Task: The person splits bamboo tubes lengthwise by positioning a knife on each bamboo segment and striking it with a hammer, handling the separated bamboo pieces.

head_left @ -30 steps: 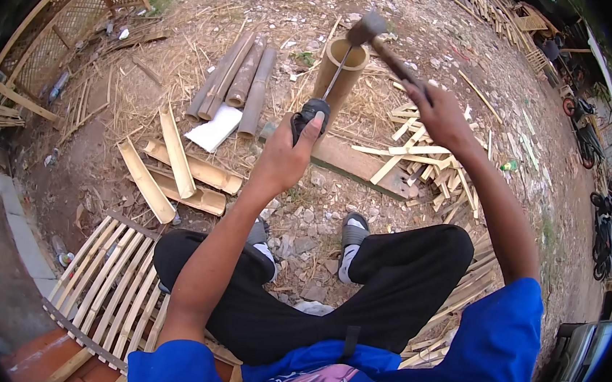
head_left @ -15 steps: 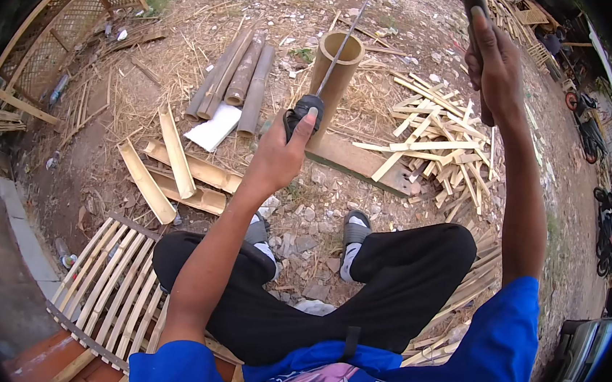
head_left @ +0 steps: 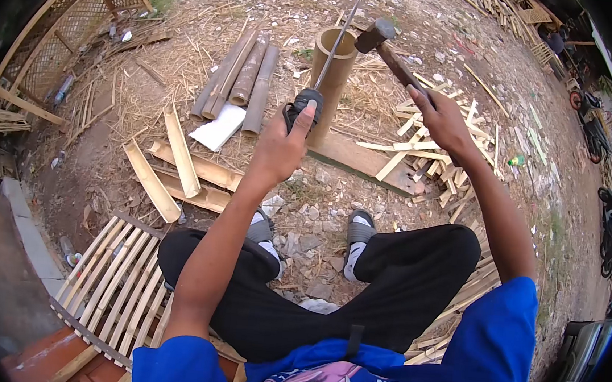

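Left hand (head_left: 278,151) clamped around the black handle of a long knife (head_left: 335,52), thumb on top, presumably for steadiness; blade slanting across the mouth of a tube (head_left: 335,95). Right hand (head_left: 443,123) clamped on the handle of a hammer (head_left: 398,64), well behind its head, likely for leverage; the head is at the tube's rim, contact I cannot confirm. Tube upright on a plank (head_left: 374,165), apparently for firm footing above stony ground (head_left: 301,245). Sticks (head_left: 415,146) piled rightward; split pieces (head_left: 181,147) and poles (head_left: 249,69) lie leftward. Beyond: littered open yard, lattice panel (head_left: 61,38) left, motorbikes (head_left: 589,128) right.
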A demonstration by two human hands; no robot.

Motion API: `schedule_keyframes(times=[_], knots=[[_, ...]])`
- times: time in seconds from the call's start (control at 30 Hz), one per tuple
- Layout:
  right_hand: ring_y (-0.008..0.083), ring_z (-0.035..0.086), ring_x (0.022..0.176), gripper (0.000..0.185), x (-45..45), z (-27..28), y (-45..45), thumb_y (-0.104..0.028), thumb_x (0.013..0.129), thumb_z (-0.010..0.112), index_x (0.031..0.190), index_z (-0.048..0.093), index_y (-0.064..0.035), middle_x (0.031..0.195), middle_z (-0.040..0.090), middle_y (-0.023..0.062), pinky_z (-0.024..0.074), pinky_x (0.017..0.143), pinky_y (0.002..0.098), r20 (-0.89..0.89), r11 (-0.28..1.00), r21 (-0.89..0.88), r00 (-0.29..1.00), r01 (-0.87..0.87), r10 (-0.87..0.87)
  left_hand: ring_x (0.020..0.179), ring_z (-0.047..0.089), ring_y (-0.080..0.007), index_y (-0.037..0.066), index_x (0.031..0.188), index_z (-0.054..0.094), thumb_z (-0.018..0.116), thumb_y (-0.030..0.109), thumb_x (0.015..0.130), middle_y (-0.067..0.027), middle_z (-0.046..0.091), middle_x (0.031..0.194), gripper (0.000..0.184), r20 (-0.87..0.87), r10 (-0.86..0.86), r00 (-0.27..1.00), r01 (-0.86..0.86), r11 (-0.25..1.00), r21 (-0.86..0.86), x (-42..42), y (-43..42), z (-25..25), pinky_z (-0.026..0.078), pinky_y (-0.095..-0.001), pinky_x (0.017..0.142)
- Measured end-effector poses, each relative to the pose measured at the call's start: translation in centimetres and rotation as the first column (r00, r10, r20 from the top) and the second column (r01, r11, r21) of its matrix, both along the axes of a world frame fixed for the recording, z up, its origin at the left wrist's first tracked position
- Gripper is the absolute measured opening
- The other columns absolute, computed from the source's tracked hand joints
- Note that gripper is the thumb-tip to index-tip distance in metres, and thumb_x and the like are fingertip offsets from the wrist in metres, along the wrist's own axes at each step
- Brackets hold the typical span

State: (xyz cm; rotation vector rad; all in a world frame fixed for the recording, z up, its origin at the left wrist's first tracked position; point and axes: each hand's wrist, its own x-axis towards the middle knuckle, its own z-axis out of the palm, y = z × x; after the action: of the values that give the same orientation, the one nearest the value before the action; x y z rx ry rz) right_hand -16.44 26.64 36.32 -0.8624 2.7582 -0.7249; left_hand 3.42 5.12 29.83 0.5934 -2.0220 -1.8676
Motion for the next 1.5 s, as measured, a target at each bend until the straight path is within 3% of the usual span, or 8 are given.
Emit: schedule_keyframes(times=[0.33, 0.4, 0.47, 0.8, 1.07, 1.17, 1.27, 1.5], knots=[[0.0037, 0.038, 0.044, 0.052, -0.4, 8.3, -1.9, -0.052, 0.101, 0.042, 0.082, 0.055, -0.0061, 0.056, 0.044, -0.003, 0.0296, 0.041, 0.0196, -0.292, 0.543, -0.797, 0.956, -0.264, 0.035, 0.084, 0.061, -0.033, -0.005, 0.108, 0.055, 0.047, 0.062, 0.095, -0.0213, 0.061, 0.087, 0.069, 0.079, -0.02, 0.997, 0.032, 0.985, -0.168, -0.5, -0.1, -1.1, 0.046, -0.0428, 0.078], [0.0056, 0.037, 0.047, 0.053, -2.5, 1.6, -1.5, -0.053, 0.101, 0.043, 0.082, 0.057, -0.0052, 0.057, 0.042, -0.0017, 0.0313, 0.045, 0.0228, -0.191, 0.605, -0.77, 0.978, -0.203, 0.084, 0.084, 0.062, -0.0343, -0.005, 0.109, 0.055, 0.047, 0.062, 0.095, -0.0219, 0.062, 0.088, 0.069, 0.085, -0.036, 0.996, 0.049, 0.987, -0.153, -0.5, 0.0, -1.1, 0.046, -0.043, 0.078], [0.0153, 0.047, 0.049, 0.055, -0.9, -1.1, -1.7, -0.052, 0.1, 0.046, 0.08, 0.061, -0.0031, 0.056, 0.052, 0.0059, 0.0389, 0.049, 0.0343, -0.144, 0.995, -0.029, 0.985, -0.098, 0.093, 0.087, 0.062, -0.0362, -0.006, 0.11, 0.055, 0.047, 0.062, 0.095, -0.0233, 0.063, 0.09, 0.07, 0.13, -0.064, 0.989, 0.077, 0.992, -0.104, -0.7, 0.0, -0.7, 0.046, -0.0436, 0.079], [0.0222, 0.051, 0.056, 0.063, 1.6, 2.4, -1.5, -0.06, 0.098, 0.042, 0.09, 0.062, -0.0005, 0.062, 0.054, 0.0097, 0.0413, 0.056, 0.0412, -0.161, 0.984, 0.111, 0.975, -0.139, 0.155, 0.089, 0.063, -0.0373, -0.006, 0.111, 0.055, 0.046, 0.065, 0.093, -0.0253, 0.063, 0.093, 0.074, 0.117, -0.034, 0.993, 0.053, 0.985, -0.163, -0.4, 0.2, -1.9, 0.047, -0.0432, 0.082], [0.0047, 0.036, 0.037, 0.05, 4.1, 13.0, -3.2, -0.054, 0.1, 0.046, 0.074, 0.045, -0.0119, 0.053, 0.041, -0.004, 0.0287, 0.033, 0.0208, -0.377, 0.559, -0.777, 0.925, -0.289, -0.047, 0.083, 0.06, -0.0349, -0.006, 0.107, 0.055, 0.046, 0.064, 0.095, -0.0229, 0.061, 0.09, 0.072, 0.079, -0.031, 0.996, 0.042, 0.989, -0.141, -0.1, -0.4, -1.4, 0.046, -0.0426, 0.079], [0.0063, 0.037, 0.044, 0.05, 0.3, 6.1, -3.3, -0.054, 0.101, 0.04, 0.086, 0.049, -0.0075, 0.058, 0.045, -0.0019, 0.0296, 0.037, 0.0233, -0.317, 0.409, -0.855, 0.945, -0.32, 0.077, 0.084, 0.06, -0.0337, -0.006, 0.107, 0.055, 0.046, 0.063, 0.095, -0.0223, 0.061, 0.09, 0.07, 0.09, -0.016, 0.996, 0.03, 0.986, -0.161, -0.2, -0.3, -1.6, 0.047, -0.0427, 0.079], [0.0135, 0.042, 0.051, 0.062, -0.9, -3.5, -0.8, -0.058, 0.098, 0.045, 0.073, 0.053, -0.0023, 0.059, 0.046, 0.0018, 0.0358, 0.049, 0.033, -0.161, 0.994, -0.077, 0.985, -0.072, 0.059, 0.074, 0.061, -0.0274, -0.003, 0.104, 0.055, 0.048, 0.061, 0.095, -0.0173, 0.06, 0.084, 0.066, 0.087, 0.018, 0.996, 0.0, 0.979, -0.203, -0.4, -0.1, -2.2, 0.049, -0.0397, 0.07], [0.0218, 0.054, 0.069, 0.067, 1.0, -1.1, 1.6, -0.06, 0.096, 0.045, 0.092, 0.063, 0.0038, 0.07, 0.056, 0.0115, 0.0417, 0.065, 0.0379, 0.025, 0.998, 0.03, 0.998, 0.054, -0.055, 0.05, 0.049, -0.0103, 0.005, 0.097, 0.051, 0.049, 0.059, 0.095, 0.0, 0.045, 0.063, 0.055, 0.025, 0.049, 0.998, -0.051, 0.995, 0.087, 0.8, -2.1, -0.2, 0.042, -0.0265, 0.042]])
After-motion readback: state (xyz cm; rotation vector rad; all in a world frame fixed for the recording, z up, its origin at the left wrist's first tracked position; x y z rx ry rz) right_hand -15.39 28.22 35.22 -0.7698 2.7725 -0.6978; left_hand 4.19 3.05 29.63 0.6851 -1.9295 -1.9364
